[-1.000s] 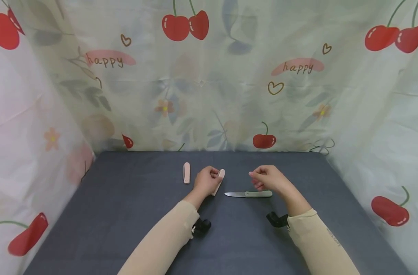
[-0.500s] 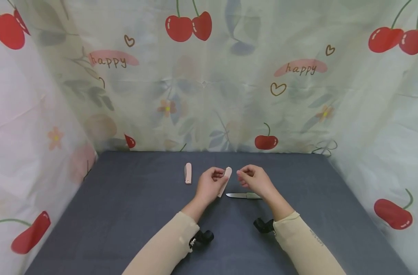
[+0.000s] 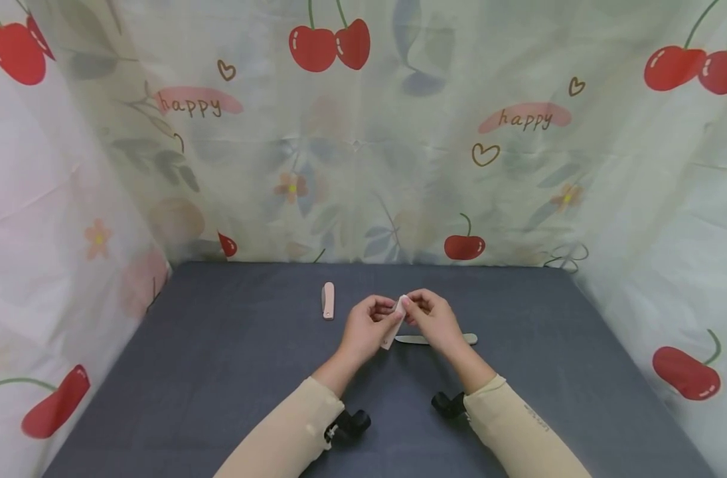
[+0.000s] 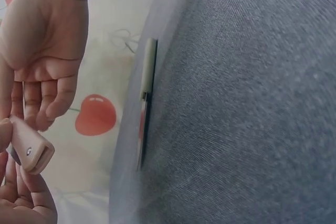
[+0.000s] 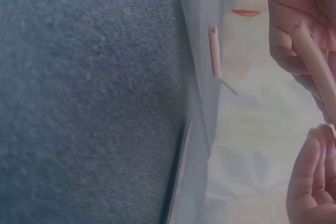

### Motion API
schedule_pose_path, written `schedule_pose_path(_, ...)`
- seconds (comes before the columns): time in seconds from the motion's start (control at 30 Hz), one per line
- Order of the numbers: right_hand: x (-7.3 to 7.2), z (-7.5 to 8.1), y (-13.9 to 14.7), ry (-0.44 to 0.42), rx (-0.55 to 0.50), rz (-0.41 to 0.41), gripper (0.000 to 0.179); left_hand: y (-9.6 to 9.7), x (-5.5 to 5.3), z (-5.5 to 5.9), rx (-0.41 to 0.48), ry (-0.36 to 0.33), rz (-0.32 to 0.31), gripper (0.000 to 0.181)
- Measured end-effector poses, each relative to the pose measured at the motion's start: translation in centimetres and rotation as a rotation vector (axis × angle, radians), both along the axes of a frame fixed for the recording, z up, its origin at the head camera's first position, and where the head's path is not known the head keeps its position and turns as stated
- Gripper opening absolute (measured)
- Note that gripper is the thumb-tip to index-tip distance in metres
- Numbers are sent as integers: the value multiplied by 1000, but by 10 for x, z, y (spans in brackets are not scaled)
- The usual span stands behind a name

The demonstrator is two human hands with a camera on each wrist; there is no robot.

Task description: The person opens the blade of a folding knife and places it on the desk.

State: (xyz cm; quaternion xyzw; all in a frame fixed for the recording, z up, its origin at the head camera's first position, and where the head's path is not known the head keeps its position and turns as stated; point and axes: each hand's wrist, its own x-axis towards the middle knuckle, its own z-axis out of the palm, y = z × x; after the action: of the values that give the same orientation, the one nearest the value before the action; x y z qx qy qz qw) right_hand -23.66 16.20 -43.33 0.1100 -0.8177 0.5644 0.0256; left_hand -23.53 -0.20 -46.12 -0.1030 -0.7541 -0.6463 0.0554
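My left hand (image 3: 366, 325) grips a pink folding knife (image 3: 390, 338) by its handle, with the blade folded in. It is raised over the table and slants up to the right. At its upper end, the thumb and fingertips of my right hand (image 3: 436, 320) pinch the knife. In the left wrist view the near end of the pink handle (image 4: 31, 145) shows a pivot and a slot. Below my right hand, a pale green knife (image 3: 412, 340) lies with its blade out, pointing left; the hand covers part of it.
A second pink folding knife (image 3: 328, 302) lies folded on the dark grey table (image 3: 238, 345), left of my hands. A patterned curtain (image 3: 363, 199) stands behind the table's back edge. Black wrist cameras (image 3: 357, 423) hang below both sleeves.
My right hand has moved left from above the green knife to the upper end of the pink knife and now pinches it. My left hand has shifted slightly right with that knife.
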Motion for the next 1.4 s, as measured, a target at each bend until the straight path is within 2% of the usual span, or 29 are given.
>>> schedule_pose_path(0.13, 1, -2, -1, 22, -16, 16, 24, -1, 1, -1, 4, -5, -9, 18)
schedule_pose_path(0.23, -5, -14, 1, 45, -13, 13, 24, -2, 1, -3, -11, -3, -13, 17)
schedule_pose_path(0.37, -4, -14, 1, 58, -7, 32, 22, -6, 3, -3, -56, 9, -46, 17)
schedule_pose_path(0.5, -2, -13, 2, 55, -11, 78, 21, -12, 4, -3, -158, 33, -118, 19)
schedule_pose_path(0.63, -1, -11, 3, 40, -18, 136, 22, -18, 3, -4, -252, 73, -230, 24)
schedule_pose_path(0.73, -1, -12, 5, 26, -19, 163, 22, -20, 2, -4, -250, 95, -295, 24)
schedule_pose_path(0.8, -2, -13, 5, 16, -17, 170, 22, -21, 2, -4, -230, 106, -311, 22)
schedule_pose_path(0.9, -2, -12, 6, 0, -20, 176, 23, -23, 3, -4, -191, 115, -300, 20)
schedule_pose_path(1.1, -2, -10, 8, -27, -46, 142, 23, -26, 1, -7, -111, 149, -197, 16)
schedule_pose_path(1.27, -1, -8, 12, -33, -79, 90, 24, -32, 0, -6, -36, 126, -123, 15)
schedule_pose_path(1.4, -1, -7, 15, -57, -105, 54, 23, -37, 0, -5, -9, 113, -85, 16)
